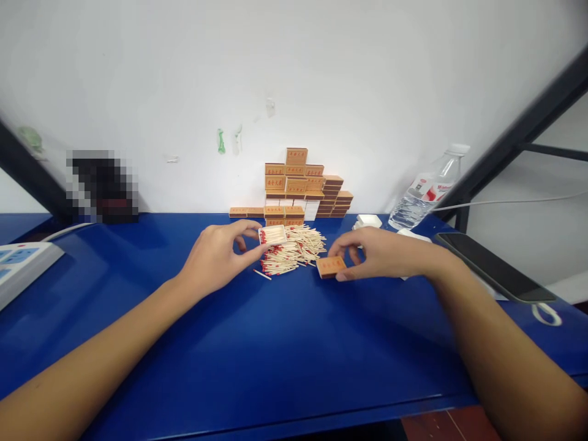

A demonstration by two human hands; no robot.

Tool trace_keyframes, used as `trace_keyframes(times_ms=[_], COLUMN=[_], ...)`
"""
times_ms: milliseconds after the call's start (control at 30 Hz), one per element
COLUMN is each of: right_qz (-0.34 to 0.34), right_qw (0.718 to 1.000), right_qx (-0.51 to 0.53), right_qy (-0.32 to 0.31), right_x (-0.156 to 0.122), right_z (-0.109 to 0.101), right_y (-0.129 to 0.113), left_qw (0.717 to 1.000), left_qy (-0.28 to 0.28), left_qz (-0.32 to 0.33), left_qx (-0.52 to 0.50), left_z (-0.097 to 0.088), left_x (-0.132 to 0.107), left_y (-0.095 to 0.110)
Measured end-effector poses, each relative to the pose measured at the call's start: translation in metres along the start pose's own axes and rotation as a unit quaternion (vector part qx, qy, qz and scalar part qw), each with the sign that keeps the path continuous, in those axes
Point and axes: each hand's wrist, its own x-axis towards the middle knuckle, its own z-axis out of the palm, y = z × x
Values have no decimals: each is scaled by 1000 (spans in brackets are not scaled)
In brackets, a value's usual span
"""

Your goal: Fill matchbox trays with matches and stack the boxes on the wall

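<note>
My left hand (pixel 225 250) pinches a small white matchbox tray (pixel 272 235) by its left end; red-headed matches lie inside it. Between thumb and fingers of my right hand (pixel 372 252) is an orange-brown matchbox sleeve (pixel 331 266), held just above the table or touching it, I cannot tell which. A loose heap of matches (pixel 298 250) spreads between the two hands, with the tray over its left part. One single match (pixel 262 274) lies at the heap's near left edge. Behind the heap, many matchboxes (pixel 296 184) are stacked against the wall.
On the blue table (pixel 285 355), white trays (pixel 367 222) sit behind my right hand. A water bottle (pixel 425 190) leans near the wall, and a dark phone (pixel 493 266) lies at the right. A power strip (pixel 25 269) is at the left edge.
</note>
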Motion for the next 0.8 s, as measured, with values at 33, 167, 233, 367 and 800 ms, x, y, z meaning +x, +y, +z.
trace_keyframes(times_ms=[33,167,233,367,800], right_qz=[19,8,-39,-129,-137], right_qw=[999,999,991,970,955], right_qx=[-6,-18,-4,-20,-197], right_qy=[-28,35,125,205,175], right_x=[-2,4,12,30,53], right_z=[-1,5,15,46,59], right_y=[2,0,-11,-39,-60], left_qw=[1000,1000,1000,1000,998], left_qy=[6,-9,-17,4,36], left_qz=[-4,-7,3,5,1], left_qx=[1,2,8,13,55], left_z=[-1,-2,-2,-4,-4], left_x=[1,0,-1,0,1], left_y=[0,2,5,6,2])
